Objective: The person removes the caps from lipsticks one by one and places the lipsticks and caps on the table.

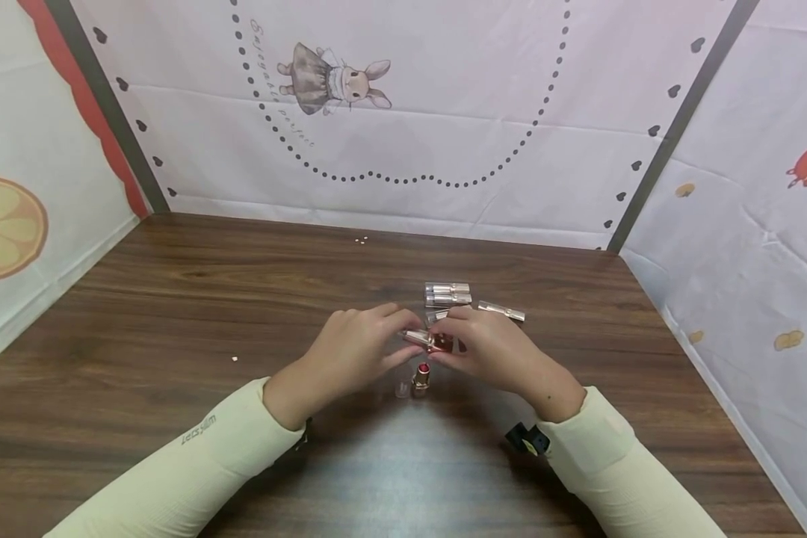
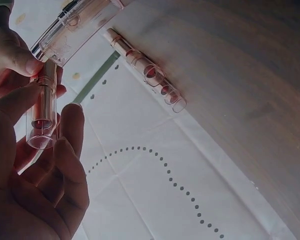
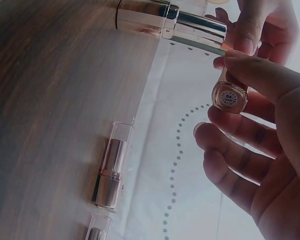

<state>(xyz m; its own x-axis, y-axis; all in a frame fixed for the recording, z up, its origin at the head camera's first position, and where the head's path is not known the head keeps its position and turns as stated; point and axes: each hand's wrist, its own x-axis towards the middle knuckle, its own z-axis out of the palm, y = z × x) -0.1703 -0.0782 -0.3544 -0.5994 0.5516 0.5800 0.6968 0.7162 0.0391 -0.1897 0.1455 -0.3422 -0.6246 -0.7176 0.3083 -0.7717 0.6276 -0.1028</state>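
Between both hands is a lipstick point(image 1: 417, 338) with a clear cap and a shiny rose-gold body, held above the table. My left hand point(image 1: 350, 347) pinches its capped end between thumb and fingers. At the other end my right hand point(image 1: 498, 347) pinches the base, whose round label point(image 3: 229, 98) reads 04 in the right wrist view. Just below, an uncapped lipstick point(image 1: 421, 382) stands upright on the table, its red tip showing. Close beside it on the left stands a clear cap point(image 1: 403, 388).
Beyond the hands, two capped lipsticks point(image 1: 447, 295) lie side by side. Another point(image 1: 437, 316) is partly hidden by the right hand, and one more point(image 1: 501, 311) lies to the right. Small white bits point(image 1: 361, 240) dot the wooden table point(image 1: 175, 314). Printed cloth point(image 1: 444, 90) walls it in.
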